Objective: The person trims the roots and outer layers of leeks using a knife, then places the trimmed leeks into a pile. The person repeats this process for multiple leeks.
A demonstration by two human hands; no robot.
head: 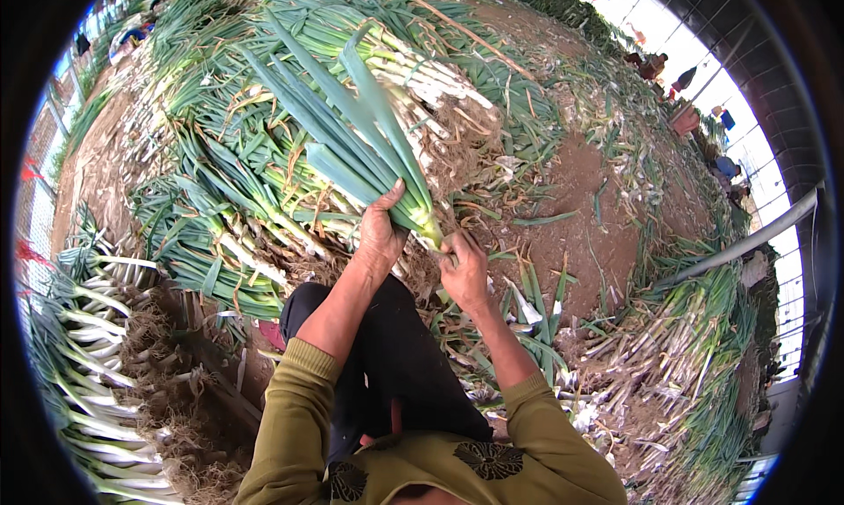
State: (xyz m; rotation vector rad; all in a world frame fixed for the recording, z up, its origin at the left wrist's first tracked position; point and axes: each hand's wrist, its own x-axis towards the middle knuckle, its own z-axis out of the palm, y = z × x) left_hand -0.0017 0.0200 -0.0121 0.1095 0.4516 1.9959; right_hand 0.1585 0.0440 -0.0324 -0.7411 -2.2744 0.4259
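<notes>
A large green onion (349,122) with long blue-green leaves slants up and away in front of my knees. My left hand (384,227) grips it around the base of the leaves, thumb lying along them. Lower down, my right hand (465,267) has its fingers curled at the pale stalk (430,231), just below where the leaves fan out. Its fingers hide part of the stalk, and the root end is not visible. Beyond my hands lies a heap of unpeeled green onions (422,76), with white stalks and matted brown roots (465,136).
Stacked green onions with white stems (109,399) lie at lower left, roots inward. Another pile (686,347) is at right, near a slanted metal pole (745,241). Peeled leaf scraps (537,307) litter the soil (587,221) at my right. Other people (728,169) are far off.
</notes>
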